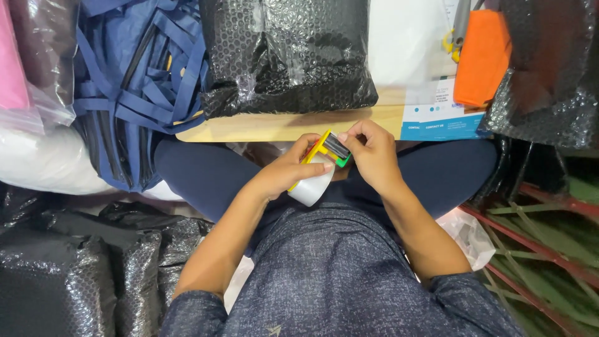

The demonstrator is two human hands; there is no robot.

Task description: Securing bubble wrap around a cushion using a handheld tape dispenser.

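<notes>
A tape dispenser (326,151) with a yellow frame, a green tip and a roll of clear tape (311,185) sits in both hands above my lap. My left hand (284,171) grips the roll and the yellow frame from the left. My right hand (372,154) pinches the green end by the cutter from the right. Both hands are just in front of the edge of a low wooden board (281,125).
A black bubble-wrap parcel (287,53) lies on the board. Blue straps and bags (140,75) pile at the left, more black bubble-wrap bags (68,274) at the lower left. An orange item (480,56), a printed sheet (437,115) and another black bag (552,68) lie at the right.
</notes>
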